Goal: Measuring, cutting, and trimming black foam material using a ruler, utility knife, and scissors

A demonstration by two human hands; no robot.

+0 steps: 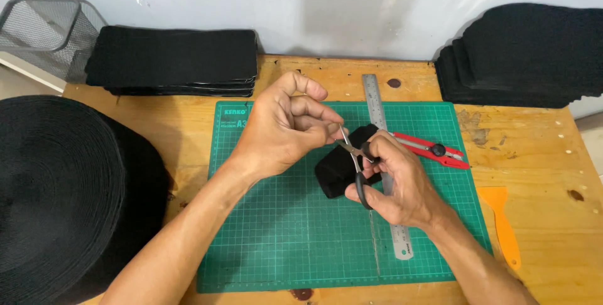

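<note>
My right hand (402,185) grips small black-handled scissors (355,160), blades pointing up and away over the green cutting mat (282,229). A folded piece of black fabric (336,170) lies on the mat under and between my hands. My left hand (282,130) hovers just left of the scissor tips, thumb and fingertips pinched together close to the blades; whether it pinches a thread or an edge of the fabric is too small to tell.
A steel ruler (384,154) lies lengthwise on the mat, a red utility knife (433,150) beside it. An orange plastic scraper (502,220) rests right of the mat. Black fabric stacks (173,60) (527,54) stand at the back. A large black webbing roll (56,192) sits left, a wire basket (47,28) behind.
</note>
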